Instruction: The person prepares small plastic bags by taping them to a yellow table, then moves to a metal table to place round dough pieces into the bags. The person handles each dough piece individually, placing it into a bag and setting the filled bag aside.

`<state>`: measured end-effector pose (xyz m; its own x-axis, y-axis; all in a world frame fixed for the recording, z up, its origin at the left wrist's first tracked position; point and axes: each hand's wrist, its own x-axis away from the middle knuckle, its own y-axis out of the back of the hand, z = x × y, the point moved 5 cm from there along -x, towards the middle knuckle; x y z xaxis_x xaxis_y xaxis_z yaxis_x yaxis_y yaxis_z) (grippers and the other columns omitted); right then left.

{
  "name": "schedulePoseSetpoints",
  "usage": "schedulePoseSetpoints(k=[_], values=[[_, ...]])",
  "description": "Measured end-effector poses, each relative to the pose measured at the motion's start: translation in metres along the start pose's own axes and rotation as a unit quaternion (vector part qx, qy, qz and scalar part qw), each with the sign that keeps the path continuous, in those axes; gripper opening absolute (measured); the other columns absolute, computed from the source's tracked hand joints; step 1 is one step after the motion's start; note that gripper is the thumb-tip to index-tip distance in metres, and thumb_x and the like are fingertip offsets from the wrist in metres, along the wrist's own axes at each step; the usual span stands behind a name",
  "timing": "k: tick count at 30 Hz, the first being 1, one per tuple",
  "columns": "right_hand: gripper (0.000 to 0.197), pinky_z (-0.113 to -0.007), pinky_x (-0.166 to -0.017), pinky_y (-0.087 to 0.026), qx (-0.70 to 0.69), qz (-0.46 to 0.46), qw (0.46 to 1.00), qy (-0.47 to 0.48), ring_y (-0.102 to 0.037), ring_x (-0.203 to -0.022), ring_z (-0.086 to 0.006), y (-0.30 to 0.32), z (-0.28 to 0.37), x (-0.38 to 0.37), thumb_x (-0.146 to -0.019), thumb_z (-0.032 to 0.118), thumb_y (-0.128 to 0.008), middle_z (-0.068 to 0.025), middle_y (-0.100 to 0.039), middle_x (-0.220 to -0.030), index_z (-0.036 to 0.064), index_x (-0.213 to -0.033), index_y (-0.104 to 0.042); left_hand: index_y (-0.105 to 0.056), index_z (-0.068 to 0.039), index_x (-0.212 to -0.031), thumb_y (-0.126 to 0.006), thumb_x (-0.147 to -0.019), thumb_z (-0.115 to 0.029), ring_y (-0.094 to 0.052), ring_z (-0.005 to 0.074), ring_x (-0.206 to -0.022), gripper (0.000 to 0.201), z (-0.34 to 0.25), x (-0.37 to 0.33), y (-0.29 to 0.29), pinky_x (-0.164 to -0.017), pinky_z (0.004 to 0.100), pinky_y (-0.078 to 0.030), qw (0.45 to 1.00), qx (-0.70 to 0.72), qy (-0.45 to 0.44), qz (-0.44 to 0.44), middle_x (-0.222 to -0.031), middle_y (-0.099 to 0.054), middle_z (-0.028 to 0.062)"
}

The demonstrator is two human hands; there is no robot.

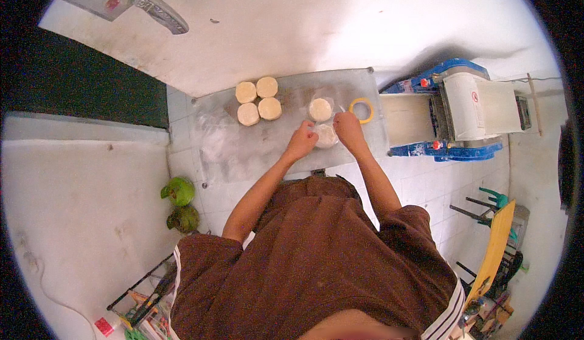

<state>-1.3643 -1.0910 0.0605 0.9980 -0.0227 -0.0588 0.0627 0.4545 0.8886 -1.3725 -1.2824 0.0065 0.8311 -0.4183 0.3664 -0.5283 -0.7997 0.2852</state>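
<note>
A pale round stack (pixel 326 136), wrapped in a clear plastic bag, lies between my hands near the front edge of the table. My left hand (pixel 302 140) pinches the bag's plastic at its left side. At the upper right of the stack, my right hand (pixel 349 129) is closed, with a bit of clear plastic showing by its fingers. Just beyond sits another pale round stack (pixel 320 109) on clear plastic. A yellow-edged roll of tape (pixel 371 113) lies flat to the right of my right hand.
Several pale round stacks (pixel 267 108) sit together at the table's back left. Loose clear plastic (pixel 225 139) covers the left part of the table (pixel 267 151). To the right stands a blue and white machine (pixel 465 106). Green gas cylinders (pixel 180 191) stand on the floor at left.
</note>
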Motion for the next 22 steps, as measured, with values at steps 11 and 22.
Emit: schedulePoseSetpoints(k=[11, 22], values=[[0.019, -0.058, -0.077, -0.052, 0.044, -0.009, 0.997, -0.057, -0.067, -0.085, -0.0474, -0.018, -0.059, -0.018, -0.089, 0.014, -0.061, -0.0279, -0.069, -0.085, -0.0026, -0.082, -0.069, -0.046, -0.004, -0.133, -0.065, -0.091, -0.022, -0.072, 0.0365, -0.087, 0.049, -0.006, -0.035, -0.027, -0.082, 0.0464, -0.056, 0.997, -0.035, -0.025, -0.062, -0.098, -0.073, 0.0227], [0.027, -0.052, -0.086, -0.059, 0.114, 0.122, 0.978, -0.128, -0.071, -0.098, -0.0453, -0.008, -0.051, -0.014, -0.088, 0.010, -0.064, -0.0258, -0.070, -0.109, -0.0015, -0.112, -0.070, -0.055, -0.005, -0.125, -0.068, -0.089, -0.023, -0.073, 0.0342, -0.092, 0.043, -0.008, -0.030, -0.026, -0.083, 0.0450, -0.055, 0.999, -0.029, -0.005, -0.037, -0.099, -0.075, 0.0178]])
